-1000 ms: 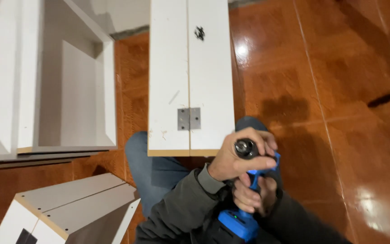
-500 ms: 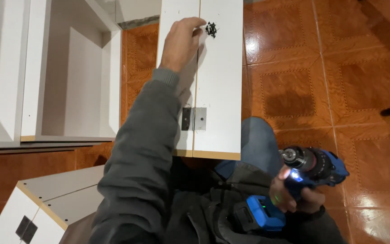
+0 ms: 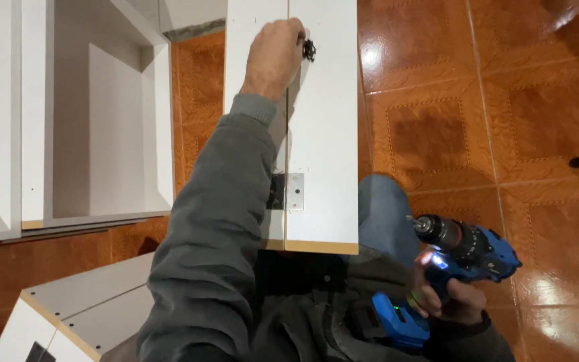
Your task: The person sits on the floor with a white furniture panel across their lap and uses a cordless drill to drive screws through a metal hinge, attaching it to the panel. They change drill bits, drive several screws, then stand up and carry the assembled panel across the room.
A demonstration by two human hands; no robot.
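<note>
Up past the knees, the left hand is closed around a small black fitting on the white panel, which lies flat on the floor and reaches away from the person. Nearer the body than that hand, a metal hinge plate straddles the seam, half hidden by the grey sleeve. The right hand is clamped on a blue cordless drill, held low beside the knee with its light on. Left of the sleeve there's a white cabinet carcass, all on shiny orange floor tiles.
</note>
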